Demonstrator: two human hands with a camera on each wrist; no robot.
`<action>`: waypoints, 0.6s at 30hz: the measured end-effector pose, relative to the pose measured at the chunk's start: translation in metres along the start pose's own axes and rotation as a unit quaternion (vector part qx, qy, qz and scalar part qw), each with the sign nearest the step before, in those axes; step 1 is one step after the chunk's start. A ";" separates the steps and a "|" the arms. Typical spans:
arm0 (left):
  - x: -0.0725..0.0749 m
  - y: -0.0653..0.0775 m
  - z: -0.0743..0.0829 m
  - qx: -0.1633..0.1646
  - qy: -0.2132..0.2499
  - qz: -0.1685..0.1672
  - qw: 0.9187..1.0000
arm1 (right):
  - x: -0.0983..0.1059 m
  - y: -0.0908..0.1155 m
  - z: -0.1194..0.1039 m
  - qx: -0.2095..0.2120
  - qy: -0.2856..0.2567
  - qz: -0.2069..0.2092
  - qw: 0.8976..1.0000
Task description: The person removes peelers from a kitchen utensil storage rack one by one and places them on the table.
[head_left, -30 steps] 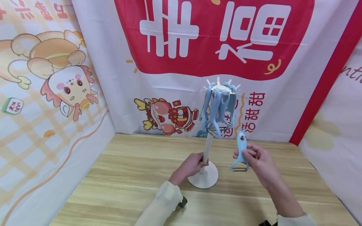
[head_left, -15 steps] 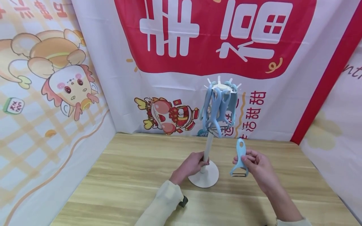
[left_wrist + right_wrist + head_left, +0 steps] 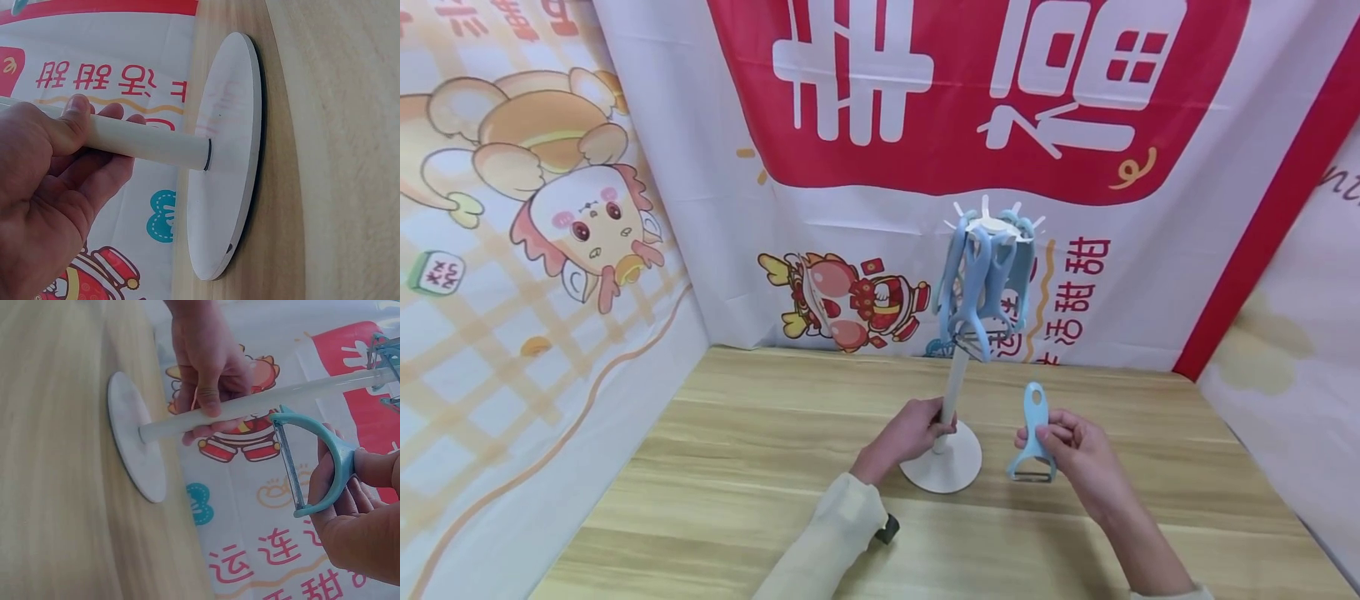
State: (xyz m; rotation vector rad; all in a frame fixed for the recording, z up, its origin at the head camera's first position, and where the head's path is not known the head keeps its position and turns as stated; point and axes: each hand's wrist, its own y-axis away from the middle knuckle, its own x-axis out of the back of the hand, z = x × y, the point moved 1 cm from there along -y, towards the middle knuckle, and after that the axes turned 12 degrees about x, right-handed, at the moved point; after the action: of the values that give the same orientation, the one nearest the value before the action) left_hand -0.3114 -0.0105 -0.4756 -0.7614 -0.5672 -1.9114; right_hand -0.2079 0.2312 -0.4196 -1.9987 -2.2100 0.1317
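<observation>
A white stand [image 3: 952,392] with a round base [image 3: 225,187] rises from the wooden table. My left hand [image 3: 917,429] grips its pole low down, thumb and fingers around it, as the left wrist view shows. Several light blue peelers [image 3: 973,287] hang from the white prongs at the stand's top. To the right of the pole, my right hand [image 3: 1078,454] pinches another light blue peeler [image 3: 1034,425] between thumb and fingers. It is upright, with the handle's hole up and the metal blade [image 3: 289,465] at the bottom.
The wooden table [image 3: 760,467] runs back to a white cloth backdrop [image 3: 722,250] with red print, close behind the stand. Printed cloth walls stand on the left and right. A dark object [image 3: 887,529] shows at the left sleeve [image 3: 842,525].
My right hand has lowered the peeler toward the table, a little to the left, and turned its face slightly. The left hand keeps its grip on the pole. The view has tilted slightly.
</observation>
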 end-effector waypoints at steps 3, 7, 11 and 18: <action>-0.001 0.000 -0.001 -0.006 -0.003 0.002 1.000 | 0.000 0.001 0.005 -0.008 0.003 0.003 1.000; -0.001 -0.001 -0.001 -0.006 -0.006 0.004 1.000 | 0.000 0.001 0.012 -0.016 0.004 0.002 1.000; 0.000 0.000 -0.003 0.002 0.000 0.002 1.000 | -0.001 0.001 0.021 -0.028 0.000 0.002 1.000; -0.001 -0.001 -0.003 0.006 0.007 -0.004 1.000 | 0.002 0.002 0.034 -0.032 -0.006 -0.003 0.999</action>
State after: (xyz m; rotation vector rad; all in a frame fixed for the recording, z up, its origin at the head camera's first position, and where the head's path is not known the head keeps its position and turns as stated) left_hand -0.3125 -0.0115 -0.4781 -0.7387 -0.5725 -1.9177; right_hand -0.2118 0.2347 -0.4528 -2.0289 -2.2547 0.0744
